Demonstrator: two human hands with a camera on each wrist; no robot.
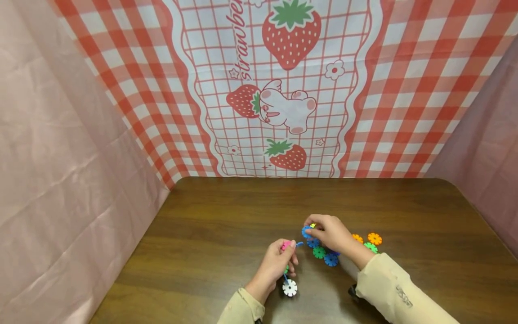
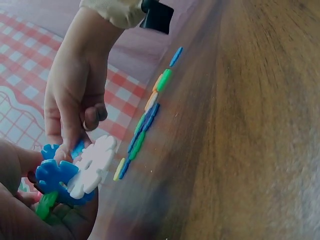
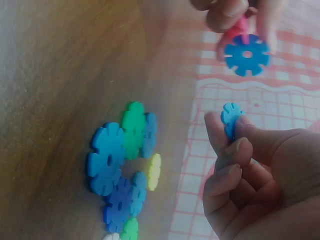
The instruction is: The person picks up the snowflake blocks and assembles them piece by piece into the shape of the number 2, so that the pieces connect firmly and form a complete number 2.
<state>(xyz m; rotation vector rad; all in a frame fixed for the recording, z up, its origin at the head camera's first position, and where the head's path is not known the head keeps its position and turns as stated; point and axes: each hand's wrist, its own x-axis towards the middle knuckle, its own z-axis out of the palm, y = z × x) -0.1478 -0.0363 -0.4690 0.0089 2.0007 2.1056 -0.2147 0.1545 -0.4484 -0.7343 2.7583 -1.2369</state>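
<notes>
My left hand (image 1: 274, 264) grips a joined string of notched plastic snowflake discs. Its pink disc (image 1: 286, 245) sits at the fingertips, with a blue disc (image 3: 247, 55) slotted into it and facing the other hand. Below the palm, a green piece (image 2: 46, 205), another blue disc (image 2: 54, 175) and a white disc (image 2: 95, 167) hang from the same string. To the right and slightly farther back, my right hand (image 1: 332, 234) pinches a single blue disc (image 3: 230, 120) between thumb and forefinger. A small gap separates this disc from the string's blue end.
Loose discs lie flat on the wooden table (image 1: 210, 234) under and beside the right hand, including a green one (image 1: 319, 252), a blue one (image 1: 331, 259) and a yellow one (image 3: 155, 171). Farther right is an orange disc (image 1: 374, 238). A checkered strawberry cloth (image 1: 283, 148) hangs behind the table.
</notes>
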